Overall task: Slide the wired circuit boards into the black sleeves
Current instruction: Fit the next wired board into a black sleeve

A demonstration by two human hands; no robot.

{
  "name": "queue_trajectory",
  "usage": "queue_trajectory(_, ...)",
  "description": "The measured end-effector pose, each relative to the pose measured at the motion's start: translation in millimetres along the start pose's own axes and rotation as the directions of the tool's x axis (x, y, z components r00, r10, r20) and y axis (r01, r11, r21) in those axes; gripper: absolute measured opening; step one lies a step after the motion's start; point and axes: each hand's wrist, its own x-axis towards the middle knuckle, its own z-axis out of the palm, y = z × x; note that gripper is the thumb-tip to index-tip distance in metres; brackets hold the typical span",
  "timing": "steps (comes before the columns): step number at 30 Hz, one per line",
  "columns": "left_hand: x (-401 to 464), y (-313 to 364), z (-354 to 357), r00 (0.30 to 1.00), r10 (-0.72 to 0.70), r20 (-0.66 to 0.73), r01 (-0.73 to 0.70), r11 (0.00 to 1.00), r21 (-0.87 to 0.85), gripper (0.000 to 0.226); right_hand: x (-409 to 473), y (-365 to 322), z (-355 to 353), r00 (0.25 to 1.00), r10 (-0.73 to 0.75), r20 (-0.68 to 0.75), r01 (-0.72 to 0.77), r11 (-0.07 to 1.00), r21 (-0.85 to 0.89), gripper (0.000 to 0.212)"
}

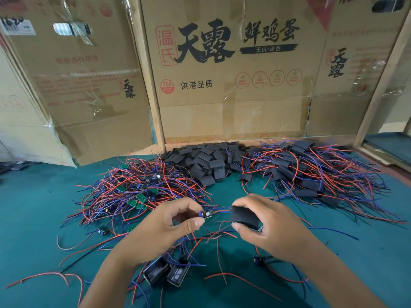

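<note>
Left hand (164,225): fingers curled, thumb and forefinger pinching a small wired circuit board (205,214) by one end, held above the table, its red and blue leads trailing to the right.

Right hand (266,227): fingers and thumb curled round a single black sleeve (244,216), gripped from above and below; the sleeve's near end faces the board, just beside it, the two not visibly touching. The board is outside the sleeve.

Green table covering (37,207): bears all the stock.

Heap of bare boards (138,192): left of centre, green boards tangled in red and blue wire.

Heap of empty sleeves (209,161): centre rear, flat black pieces piled against the cardboard.

Heap of sleeved boards (311,172): right rear, black sleeves with red and blue wires spreading out from them.

Two dark rectangular items (166,273): on the table beneath the left forearm, side by side; their nature cannot be told.

Loose wires (222,278): scattered near the front edge, red, blue and black.

Cardboard boxes (222,74): flattened and upright, printed with black and red characters, forming the back wall behind the heaps.
</note>
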Motion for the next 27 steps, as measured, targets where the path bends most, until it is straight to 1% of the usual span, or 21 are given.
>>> queue_trajectory(2, 1, -2, 2, 1.0, 0.019, -0.024, -0.018, 0.997, 0.071, 0.004, 0, -2, -2, 0.999, -0.029, 0.029, 0.03, 0.998, -0.049, 0.032)
queue_trajectory(4, 3, -2, 7, 0.998, 0.053, -0.039, -0.045, 0.982, 0.183, 0.005, 2, -4, -1, 0.993, -0.078, 0.085, 0.087, 0.991, -0.097, 0.036)
queue_trajectory(7, 6, -1, 16, 0.993, 0.109, -0.041, -0.094, 0.957, 0.274, 0.009, 3, -8, 4, 0.985, -0.11, 0.136, 0.123, 0.988, -0.093, 0.042)
queue_trajectory(10, 8, -1, 23, 0.99, 0.131, -0.054, -0.109, 0.947, 0.302, 0.013, 2, -9, 8, 0.982, -0.104, 0.158, 0.113, 0.992, -0.053, 0.044)
queue_trajectory(13, 10, -2, 27, 0.989, 0.122, -0.078, -0.089, 0.938, 0.336, 0.018, 2, -9, 11, 0.982, -0.11, 0.151, 0.114, 0.993, -0.022, 0.042)
queue_trajectory(15, 10, -2, 27, 0.992, 0.108, -0.072, -0.079, 0.941, 0.329, 0.019, 2, -7, 12, 0.983, -0.11, 0.148, 0.113, 0.994, -0.011, 0.042)
queue_trajectory(18, 8, -3, 23, 0.995, 0.084, -0.049, -0.065, 0.951, 0.302, 0.016, 2, -4, 11, 0.984, -0.104, 0.148, 0.105, 0.994, -0.002, 0.044)
queue_trajectory(22, 8, -6, 21, 0.989, 0.114, -0.09, -0.081, 0.947, 0.31, 0.004, 2, -5, 10, 0.984, -0.119, 0.132, 0.119, 0.993, 0.005, 0.043)
queue_trajectory(24, 9, -7, 21, 0.988, 0.125, -0.087, -0.091, 0.941, 0.326, 0.009, 2, -7, 9, 0.984, -0.124, 0.124, 0.125, 0.992, -0.003, 0.042)
queue_trajectory(27, 9, -6, 22, 0.986, 0.164, -0.041, -0.135, 0.911, 0.39, 0.012, 1, -10, 10, 0.982, -0.136, 0.133, 0.139, 0.99, -0.013, 0.039)
